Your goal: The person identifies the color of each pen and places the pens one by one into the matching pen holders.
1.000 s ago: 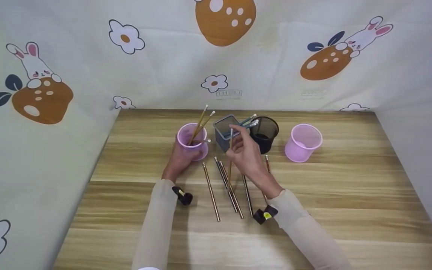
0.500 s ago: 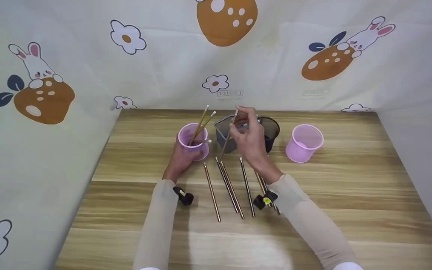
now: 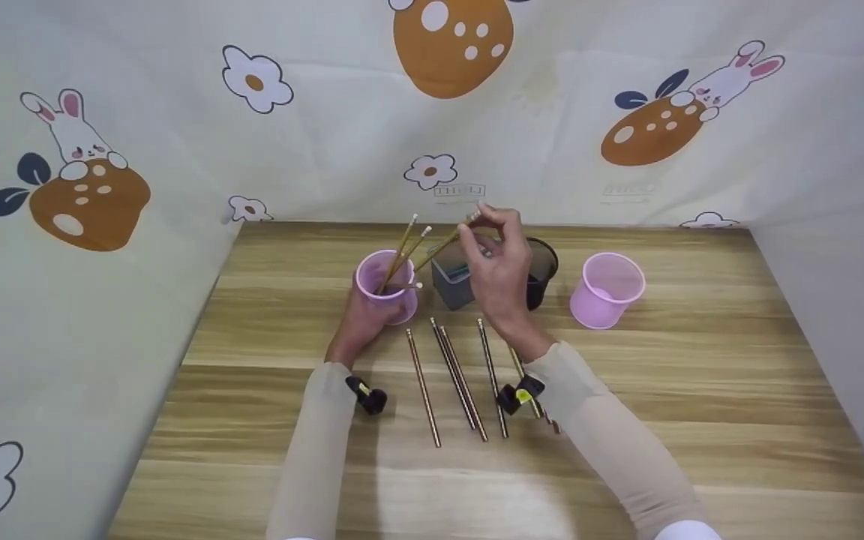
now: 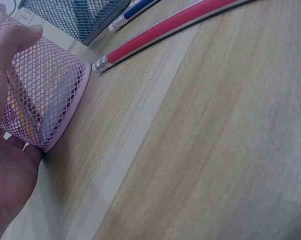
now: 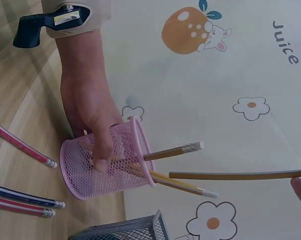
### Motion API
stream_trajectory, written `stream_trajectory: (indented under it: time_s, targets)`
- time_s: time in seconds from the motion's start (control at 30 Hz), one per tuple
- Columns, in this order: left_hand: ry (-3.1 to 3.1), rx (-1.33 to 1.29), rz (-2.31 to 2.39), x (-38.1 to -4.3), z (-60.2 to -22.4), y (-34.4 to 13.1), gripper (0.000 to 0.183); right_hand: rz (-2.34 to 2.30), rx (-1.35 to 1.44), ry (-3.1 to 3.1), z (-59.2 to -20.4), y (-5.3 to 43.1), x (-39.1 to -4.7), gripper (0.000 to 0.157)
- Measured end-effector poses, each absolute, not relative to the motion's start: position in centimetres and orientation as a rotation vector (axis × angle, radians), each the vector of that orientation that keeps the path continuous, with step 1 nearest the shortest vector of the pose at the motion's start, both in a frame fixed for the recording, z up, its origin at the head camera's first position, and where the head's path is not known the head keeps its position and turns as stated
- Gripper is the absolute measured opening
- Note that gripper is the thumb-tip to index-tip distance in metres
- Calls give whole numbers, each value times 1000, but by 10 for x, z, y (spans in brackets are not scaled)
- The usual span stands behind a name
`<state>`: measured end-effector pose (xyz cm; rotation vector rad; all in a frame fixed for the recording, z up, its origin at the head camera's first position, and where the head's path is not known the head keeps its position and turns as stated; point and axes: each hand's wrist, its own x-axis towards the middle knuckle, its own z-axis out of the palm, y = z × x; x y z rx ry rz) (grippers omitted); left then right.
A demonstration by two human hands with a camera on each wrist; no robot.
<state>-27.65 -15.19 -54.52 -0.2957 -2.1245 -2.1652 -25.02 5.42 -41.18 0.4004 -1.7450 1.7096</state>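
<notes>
My left hand [image 3: 361,322] grips a pink mesh pencil cup [image 4: 50,85] around its side, thumb across the mesh. Three yellow-brown pencils lean in this cup, their white erasers sticking out past the rim [image 5: 140,150]. With thumb and fingertips, my right hand [image 3: 503,281] pinches another yellow-brown pencil [image 5: 240,176] near its eraser end. That pencil slants down to the left, its free end close to the cup's rim in the right wrist view. Only the fingertips of my right hand show at that view's right edge.
Right of the held cup stand a grey square mesh holder [image 3: 453,292] with bluish pencils in it, a black mesh cup [image 3: 547,262] and a second pink cup [image 3: 603,307]. Several striped pencils [image 3: 423,390] lie in front on the wooden table [image 3: 702,420]. Patterned cloth walls [image 3: 342,112] surround it.
My right hand has risen from in front of the grey holder. Its pencil has tilted from upright, the free end swinging left toward the pink cup. My left hand stays put on the cup.
</notes>
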Motion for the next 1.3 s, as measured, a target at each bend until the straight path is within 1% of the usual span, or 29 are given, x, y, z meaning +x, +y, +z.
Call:
stream_trajectory:
  time_s: [0.3, 0.57, 0.73, 0.83, 0.97, 1.3]
  targets:
    - [-2059, -389, -2190, -282, -549, -151, 80, 1703, 463, -1825, -430, 46, -253, 21]
    - [-2089, -373, -2154, -280, -549, -151, 80, 1621, 497, -1918, -447, 43, -255, 12]
    - [-2058, -448, -2181, -281, -551, -151, 78, 1562, 556, -1932, -454, 41, -257, 9]
    - [-2029, -466, -2226, -281, -549, -151, 74, 1511, 595, -1945, -458, 39, -257, 9]
    - [-2036, -428, -2250, -280, -548, -151, 72, 1417, 602, -1998, -464, 39, -255, 10]
    - [-2157, -295, -2137, -277, -545, -152, 81, 1287, 586, -2101, -472, 37, -254, 7]
